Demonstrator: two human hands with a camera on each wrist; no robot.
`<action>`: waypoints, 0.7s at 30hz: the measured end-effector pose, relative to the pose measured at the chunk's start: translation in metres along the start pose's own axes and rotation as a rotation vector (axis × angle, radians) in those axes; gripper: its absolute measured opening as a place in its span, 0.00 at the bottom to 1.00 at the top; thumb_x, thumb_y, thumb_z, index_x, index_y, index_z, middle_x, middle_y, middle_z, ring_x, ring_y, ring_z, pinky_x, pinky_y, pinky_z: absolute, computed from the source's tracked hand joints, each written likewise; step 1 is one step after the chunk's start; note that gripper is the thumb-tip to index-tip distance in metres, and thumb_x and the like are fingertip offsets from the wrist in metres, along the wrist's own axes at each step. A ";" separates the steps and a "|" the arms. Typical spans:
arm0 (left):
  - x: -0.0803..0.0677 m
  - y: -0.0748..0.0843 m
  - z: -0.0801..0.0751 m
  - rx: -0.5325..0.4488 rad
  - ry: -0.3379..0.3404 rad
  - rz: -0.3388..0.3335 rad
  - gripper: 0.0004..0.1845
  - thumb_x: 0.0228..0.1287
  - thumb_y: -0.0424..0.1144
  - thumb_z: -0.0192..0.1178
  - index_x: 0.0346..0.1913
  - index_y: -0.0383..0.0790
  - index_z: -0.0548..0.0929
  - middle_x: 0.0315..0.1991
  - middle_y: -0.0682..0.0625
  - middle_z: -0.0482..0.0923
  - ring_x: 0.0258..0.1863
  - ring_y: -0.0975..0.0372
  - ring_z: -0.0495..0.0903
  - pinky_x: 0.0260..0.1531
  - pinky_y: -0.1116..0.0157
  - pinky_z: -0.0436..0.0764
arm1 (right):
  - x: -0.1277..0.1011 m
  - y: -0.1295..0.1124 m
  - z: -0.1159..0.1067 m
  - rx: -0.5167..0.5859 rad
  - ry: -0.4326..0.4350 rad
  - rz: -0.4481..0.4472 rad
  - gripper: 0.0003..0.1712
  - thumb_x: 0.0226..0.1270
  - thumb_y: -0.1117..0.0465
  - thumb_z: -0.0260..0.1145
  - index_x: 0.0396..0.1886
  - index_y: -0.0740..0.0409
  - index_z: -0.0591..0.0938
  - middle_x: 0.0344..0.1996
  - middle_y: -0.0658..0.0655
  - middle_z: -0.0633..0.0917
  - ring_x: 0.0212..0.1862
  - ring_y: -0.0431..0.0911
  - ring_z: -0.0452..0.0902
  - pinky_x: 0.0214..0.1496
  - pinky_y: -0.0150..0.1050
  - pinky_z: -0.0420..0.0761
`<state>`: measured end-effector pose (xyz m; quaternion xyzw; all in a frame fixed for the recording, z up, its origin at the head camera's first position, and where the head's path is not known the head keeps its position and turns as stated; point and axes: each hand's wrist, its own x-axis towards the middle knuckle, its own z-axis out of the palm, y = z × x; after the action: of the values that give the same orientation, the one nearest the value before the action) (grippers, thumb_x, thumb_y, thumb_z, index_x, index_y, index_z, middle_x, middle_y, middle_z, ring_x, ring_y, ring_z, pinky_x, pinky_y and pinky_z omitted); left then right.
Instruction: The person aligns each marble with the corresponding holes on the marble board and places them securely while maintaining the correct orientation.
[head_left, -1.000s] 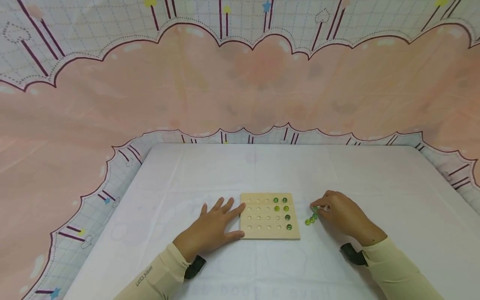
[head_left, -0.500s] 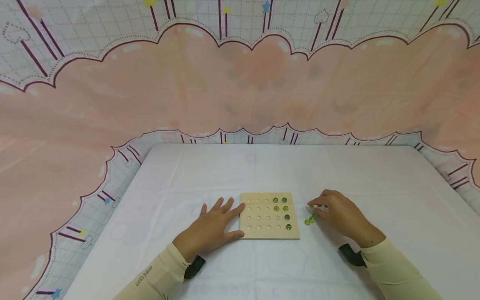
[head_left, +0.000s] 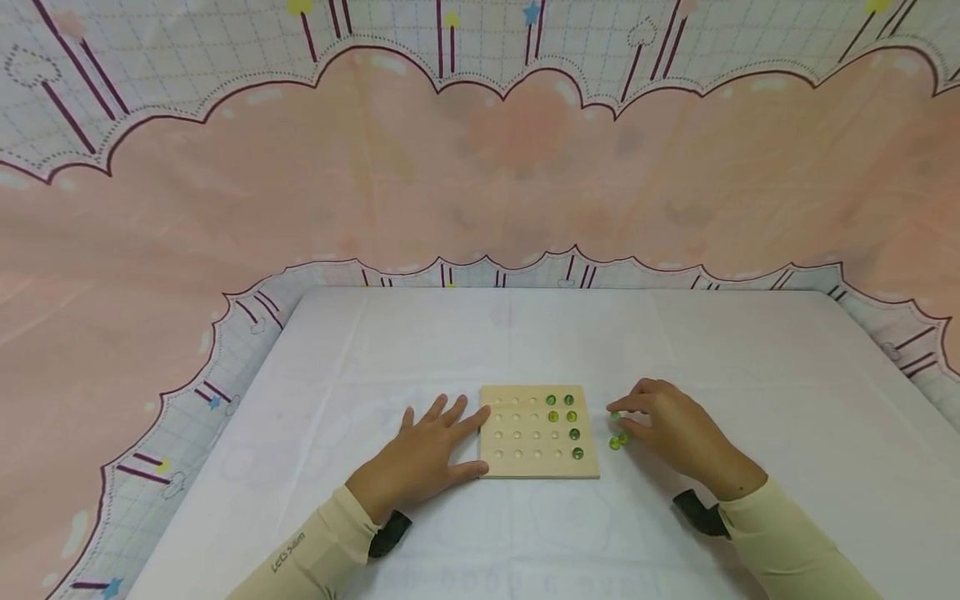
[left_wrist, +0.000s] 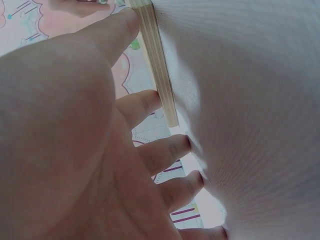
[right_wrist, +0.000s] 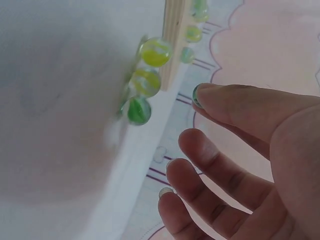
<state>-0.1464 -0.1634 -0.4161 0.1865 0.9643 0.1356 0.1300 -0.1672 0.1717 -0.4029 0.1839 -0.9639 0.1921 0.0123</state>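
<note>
A square wooden board (head_left: 528,454) with rows of round holes lies on the white table. Several green and yellow marbles (head_left: 572,416) sit in its two right columns. My left hand (head_left: 431,454) lies flat on the table, with its fingers (left_wrist: 150,102) and thumb against the board's left edge (left_wrist: 157,65). Just right of the board, my right hand (head_left: 617,414) pinches a green marble (right_wrist: 196,96) between thumb and forefinger, a little above the table. Three loose marbles (right_wrist: 146,81) lie beside the board's right edge (right_wrist: 175,45), under that hand.
A white cloth (head_left: 525,333) covers the table. A pink and white patterned fabric backdrop (head_left: 480,183) surrounds it at the back and both sides. The table's front edge is near my forearms.
My right hand has shifted slightly left toward the board, carrying one marble away from the loose group. The left hand and the board have not moved.
</note>
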 end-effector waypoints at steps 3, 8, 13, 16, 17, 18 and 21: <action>0.001 -0.001 0.001 -0.002 -0.001 0.001 0.41 0.65 0.66 0.58 0.78 0.62 0.60 0.80 0.46 0.55 0.80 0.45 0.49 0.70 0.30 0.50 | 0.001 -0.005 0.001 -0.010 0.000 -0.013 0.13 0.59 0.64 0.75 0.44 0.51 0.91 0.35 0.48 0.83 0.38 0.43 0.76 0.42 0.41 0.81; 0.001 -0.002 0.001 0.001 -0.004 -0.004 0.41 0.65 0.66 0.58 0.78 0.63 0.59 0.80 0.46 0.54 0.80 0.45 0.48 0.70 0.30 0.50 | 0.004 -0.015 0.003 -0.022 -0.002 -0.031 0.13 0.59 0.63 0.75 0.44 0.50 0.91 0.34 0.48 0.81 0.38 0.42 0.74 0.40 0.39 0.79; 0.001 -0.002 0.000 0.007 0.001 0.001 0.41 0.65 0.66 0.58 0.78 0.61 0.60 0.79 0.45 0.55 0.80 0.44 0.49 0.70 0.30 0.51 | 0.008 -0.023 0.006 -0.030 0.010 -0.071 0.13 0.59 0.63 0.76 0.44 0.50 0.91 0.34 0.47 0.81 0.37 0.41 0.73 0.38 0.36 0.78; 0.001 -0.002 -0.001 0.007 0.001 0.005 0.41 0.65 0.66 0.58 0.78 0.61 0.60 0.79 0.45 0.55 0.80 0.44 0.50 0.69 0.29 0.51 | 0.009 -0.026 0.008 -0.032 0.013 -0.092 0.12 0.59 0.63 0.76 0.44 0.50 0.91 0.33 0.47 0.81 0.37 0.40 0.73 0.38 0.35 0.77; 0.001 -0.002 -0.001 0.007 0.000 0.006 0.41 0.65 0.66 0.58 0.78 0.61 0.60 0.79 0.45 0.55 0.80 0.44 0.50 0.69 0.29 0.51 | 0.010 -0.028 0.009 -0.029 0.011 -0.094 0.12 0.58 0.63 0.76 0.44 0.50 0.91 0.33 0.46 0.81 0.37 0.40 0.72 0.38 0.34 0.77; 0.001 -0.002 -0.001 0.007 0.000 0.006 0.41 0.65 0.66 0.58 0.78 0.61 0.60 0.79 0.45 0.55 0.80 0.44 0.50 0.69 0.29 0.51 | 0.010 -0.029 0.010 -0.023 0.008 -0.097 0.12 0.58 0.63 0.76 0.44 0.50 0.91 0.33 0.46 0.81 0.37 0.39 0.72 0.38 0.34 0.77; 0.002 -0.002 0.000 0.006 0.003 0.006 0.41 0.65 0.66 0.58 0.78 0.61 0.60 0.79 0.45 0.56 0.80 0.44 0.50 0.69 0.29 0.51 | 0.012 -0.034 0.013 -0.001 -0.005 -0.104 0.12 0.58 0.64 0.76 0.43 0.51 0.91 0.33 0.46 0.80 0.37 0.39 0.71 0.37 0.33 0.76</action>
<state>-0.1489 -0.1646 -0.4169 0.1897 0.9643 0.1334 0.1278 -0.1654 0.1337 -0.4013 0.2341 -0.9532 0.1901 0.0201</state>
